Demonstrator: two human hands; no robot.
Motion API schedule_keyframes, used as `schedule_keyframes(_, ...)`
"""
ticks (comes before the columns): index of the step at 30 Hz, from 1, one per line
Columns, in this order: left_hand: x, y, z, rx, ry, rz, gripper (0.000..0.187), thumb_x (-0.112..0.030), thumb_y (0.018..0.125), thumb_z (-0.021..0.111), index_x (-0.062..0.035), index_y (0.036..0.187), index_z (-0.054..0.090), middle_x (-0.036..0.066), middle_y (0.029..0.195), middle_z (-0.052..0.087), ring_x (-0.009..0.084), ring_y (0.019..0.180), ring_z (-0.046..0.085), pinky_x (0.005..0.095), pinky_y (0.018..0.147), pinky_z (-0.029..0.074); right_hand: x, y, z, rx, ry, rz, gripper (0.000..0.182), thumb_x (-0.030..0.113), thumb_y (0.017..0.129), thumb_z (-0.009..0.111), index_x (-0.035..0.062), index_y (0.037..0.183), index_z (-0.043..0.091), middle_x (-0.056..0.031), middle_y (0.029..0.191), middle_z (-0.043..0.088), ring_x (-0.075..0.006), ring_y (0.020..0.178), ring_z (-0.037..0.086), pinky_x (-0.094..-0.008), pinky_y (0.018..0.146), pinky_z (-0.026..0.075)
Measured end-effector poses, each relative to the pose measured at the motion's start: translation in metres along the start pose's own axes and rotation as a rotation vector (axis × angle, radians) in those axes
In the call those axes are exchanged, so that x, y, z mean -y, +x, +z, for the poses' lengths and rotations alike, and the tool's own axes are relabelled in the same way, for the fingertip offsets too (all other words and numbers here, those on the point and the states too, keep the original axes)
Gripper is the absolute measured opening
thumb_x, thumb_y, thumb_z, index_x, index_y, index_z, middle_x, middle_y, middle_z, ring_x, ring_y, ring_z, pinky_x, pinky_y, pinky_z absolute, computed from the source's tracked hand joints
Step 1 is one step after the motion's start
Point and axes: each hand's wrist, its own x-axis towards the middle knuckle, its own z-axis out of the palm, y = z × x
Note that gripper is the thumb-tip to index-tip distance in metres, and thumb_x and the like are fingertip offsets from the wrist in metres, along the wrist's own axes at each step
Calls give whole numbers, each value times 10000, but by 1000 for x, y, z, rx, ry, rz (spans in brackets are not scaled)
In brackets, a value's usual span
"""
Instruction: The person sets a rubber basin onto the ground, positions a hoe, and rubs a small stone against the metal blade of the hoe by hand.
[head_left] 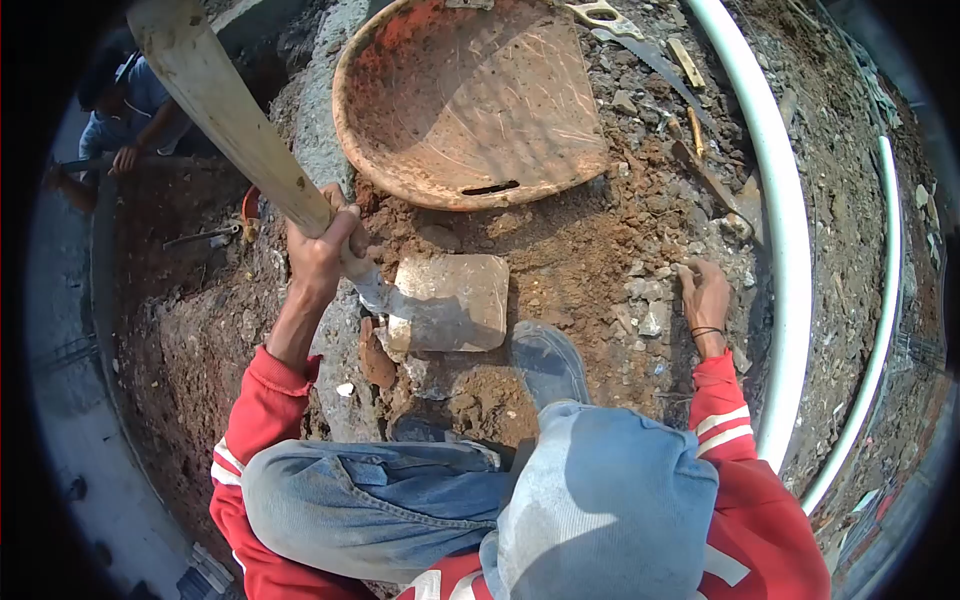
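In my left hand (pixel 322 240) is the thick wooden handle of a hoe (pixel 240 125), fingers wrapped round it low down near the metal socket. The hoe's square, soil-smeared blade (pixel 450 300) lies on the dirt in front of my shoe (pixel 548 360). Off to the right, my right hand (pixel 708 298) is low over the rubble, its fingers curled down beside small stones (pixel 652 318). Whatever those fingers pinch, if anything, is hidden. Beyond the blade sits a worn orange scoop-shaped pan (pixel 480 110), with dirt smears and a slot in its near rim.
A white pipe (pixel 775 200) curves along my right, with a thinner pipe (pixel 880 300) farther out. A handsaw (pixel 640 45) and a rusty blade-like tool (pixel 712 185) lie beside the pan. At upper left, another person (pixel 140 115) stands in a trench holding a bar.
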Motion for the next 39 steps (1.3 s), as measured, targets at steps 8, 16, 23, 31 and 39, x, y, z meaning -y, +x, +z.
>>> schedule_keyframes(8, -2, 3, -1, 108, 71, 101, 183, 1, 852, 622, -61, 756, 480, 47, 587, 550, 130, 488, 538, 285, 466, 428, 178, -10, 66, 547, 610, 18, 178, 121, 876, 748, 9, 1013, 766, -89, 859, 751, -129, 750, 668, -297, 709, 527)
schedule_keyframes(16, 8, 4, 5, 36, 173, 222, 251, -142, 770, 717, -40, 667, 512, -7, 600, 518, 106, 532, 463, 331, 501, 361, 228, 30, 123, 820, 335, -282, 196, 171, 816, 779, 10, 928, 770, -136, 726, 722, -209, 648, 689, -343, 636, 526)
schedule_keyframes(23, 10, 12, 11, 19, 288, 244, 153, -123, 795, 707, -6, 769, 610, -8, 648, 576, 77, 584, 521, 291, 513, 395, 230, 18, 113, 841, 272, -336, 188, 160, 797, 803, 21, 923, 787, -175, 784, 746, -248, 708, 734, -359, 674, 548)
schedule_keyframes(31, 2, 11, 14, 2, 309, 259, 161, -125, 798, 711, -1, 752, 620, -11, 637, 573, 82, 548, 503, 297, 498, 382, 234, -5, 103, 773, 326, -239, 183, 138, 805, 781, -2, 924, 787, -148, 734, 733, -202, 659, 701, -331, 645, 535)
schedule_keyframes(39, 4, 7, 8, 9, 276, 244, 197, -124, 739, 705, -25, 639, 567, -8, 575, 542, 101, 514, 496, 316, 482, 392, 259, -11, 86, 885, 358, -411, 207, 130, 818, 751, -16, 962, 774, -165, 801, 742, -221, 727, 723, -339, 689, 541)
